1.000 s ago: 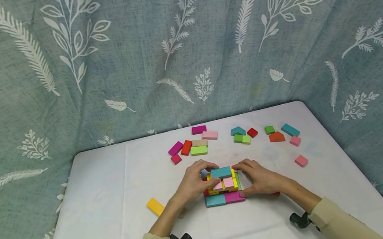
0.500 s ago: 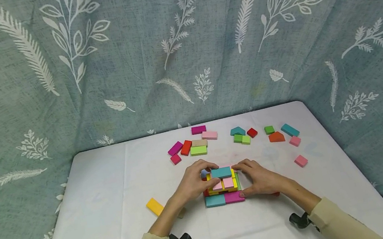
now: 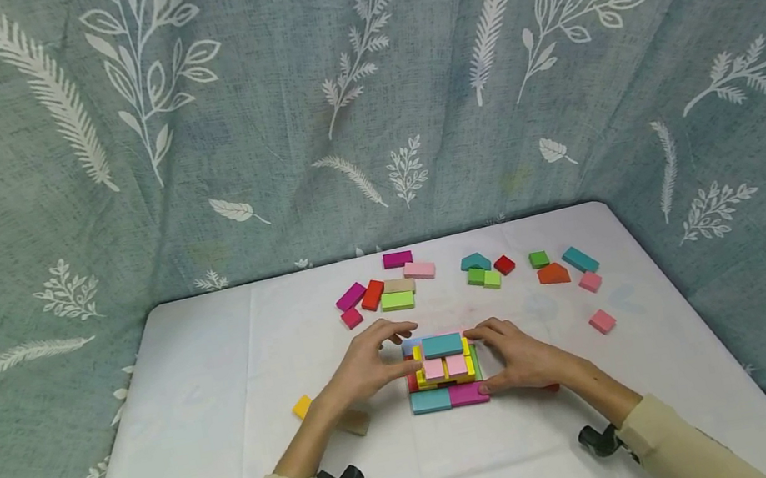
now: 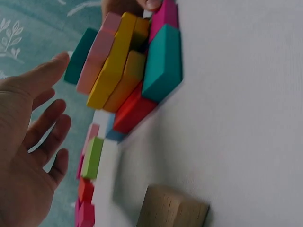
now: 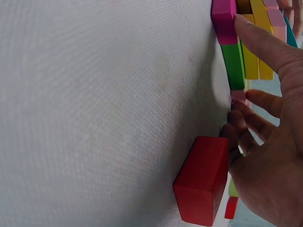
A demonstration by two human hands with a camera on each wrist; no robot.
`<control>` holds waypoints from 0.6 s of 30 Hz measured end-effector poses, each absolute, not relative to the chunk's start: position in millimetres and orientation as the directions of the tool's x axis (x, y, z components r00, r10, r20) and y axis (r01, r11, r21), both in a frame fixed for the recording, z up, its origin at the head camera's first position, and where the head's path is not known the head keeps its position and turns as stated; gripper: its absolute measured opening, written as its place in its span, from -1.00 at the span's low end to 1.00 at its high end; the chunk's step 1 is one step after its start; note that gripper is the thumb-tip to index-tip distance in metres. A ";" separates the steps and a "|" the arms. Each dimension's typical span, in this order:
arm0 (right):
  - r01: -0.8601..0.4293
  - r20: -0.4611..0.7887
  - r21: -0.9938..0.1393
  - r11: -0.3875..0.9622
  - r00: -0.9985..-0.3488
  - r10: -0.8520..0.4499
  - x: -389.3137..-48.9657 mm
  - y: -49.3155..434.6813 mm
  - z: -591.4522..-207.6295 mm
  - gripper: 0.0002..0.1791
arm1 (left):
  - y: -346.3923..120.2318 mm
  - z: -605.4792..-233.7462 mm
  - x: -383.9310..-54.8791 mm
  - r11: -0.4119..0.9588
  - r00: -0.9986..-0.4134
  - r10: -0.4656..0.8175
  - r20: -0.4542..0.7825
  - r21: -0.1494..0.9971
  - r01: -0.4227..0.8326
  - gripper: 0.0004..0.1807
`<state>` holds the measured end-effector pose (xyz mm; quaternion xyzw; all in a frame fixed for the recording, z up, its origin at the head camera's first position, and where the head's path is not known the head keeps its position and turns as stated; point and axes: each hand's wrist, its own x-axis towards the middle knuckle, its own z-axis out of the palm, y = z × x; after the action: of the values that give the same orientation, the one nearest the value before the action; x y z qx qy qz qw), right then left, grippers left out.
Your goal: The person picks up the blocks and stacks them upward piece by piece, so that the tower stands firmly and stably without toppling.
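A layered stack of colored wooden blocks stands mid-table: a teal block [image 3: 442, 345] on top, two pink blocks [image 3: 456, 365] under it, yellow blocks [image 4: 116, 61] below, and a base with a teal block [image 4: 162, 61], a magenta block [image 3: 469, 394], a red block [image 4: 134, 109] and a green block [image 5: 233, 66]. My left hand [image 3: 366, 366] is off the stack's left side, thumb and fingers spread with nothing between them. My right hand [image 3: 524, 355] stays at the right side, its thumb touching the magenta block and its index fingertip at a pink base block [image 5: 238, 96].
A tan wooden block [image 4: 170, 208] and a yellow-orange block [image 3: 302, 406] lie by my left forearm. A red block [image 5: 201, 179] lies under my right hand. Loose blocks sit along the back, including a lime block [image 3: 398, 301] and an orange block [image 3: 554, 274]; a pink block [image 3: 602, 321] lies right.
My left hand has let go of the teal top block and moved left, away from the stack. The teal block stays on top. My right hand has not moved.
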<state>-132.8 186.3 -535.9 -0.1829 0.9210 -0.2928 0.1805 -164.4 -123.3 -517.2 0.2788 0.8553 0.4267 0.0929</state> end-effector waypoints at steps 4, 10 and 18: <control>-0.238 -0.214 -0.609 0.756 -0.869 -0.446 -131.8 187.2 -535.7 0.03 | -140.3 -516.2 -164.1 0.485 -0.834 0.548 0.069 0.786 0.384 -0.39; -0.247 -0.206 -0.616 0.748 -0.867 -0.455 -131.6 187.4 -535.3 0.03 | -165.3 -521.2 -158.7 0.521 -0.831 0.556 -0.010 0.784 0.339 -0.42; -0.240 -0.207 -0.617 0.749 -0.869 -0.450 -131.6 187.3 -535.0 0.03 | -208.9 -536.3 -150.6 0.617 -0.828 0.550 -0.113 0.723 0.311 -0.49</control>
<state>-131.6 187.3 -535.0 -0.1878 0.9189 -0.3002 0.1742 -150.6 -208.9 -536.3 0.2435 0.8841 0.3634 0.1642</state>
